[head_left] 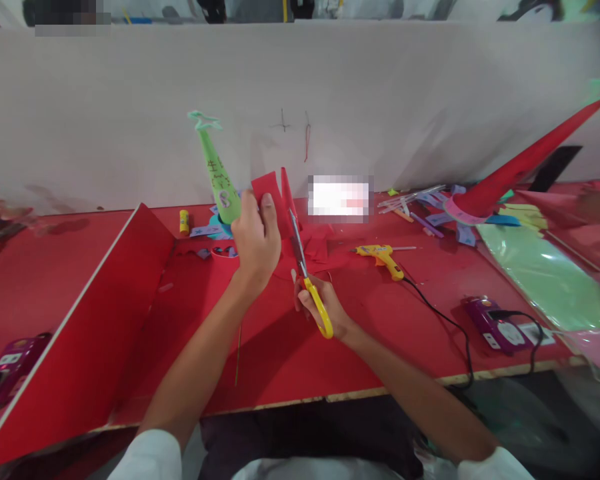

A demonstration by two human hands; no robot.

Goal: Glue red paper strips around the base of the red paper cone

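Big red table (410, 333) under everything. Green cone (215, 167) is just past the left hand (256, 239). Then the scissors (303, 267): right hand (334, 305) has its fingers wrapped around the yellow handles, blades pointing up and away beside the paper. Can't tell if they're touching it. Smallest is the red paper (265, 183), pinched in the left fingers, sticking up above the fingertips and out right of the thumb.
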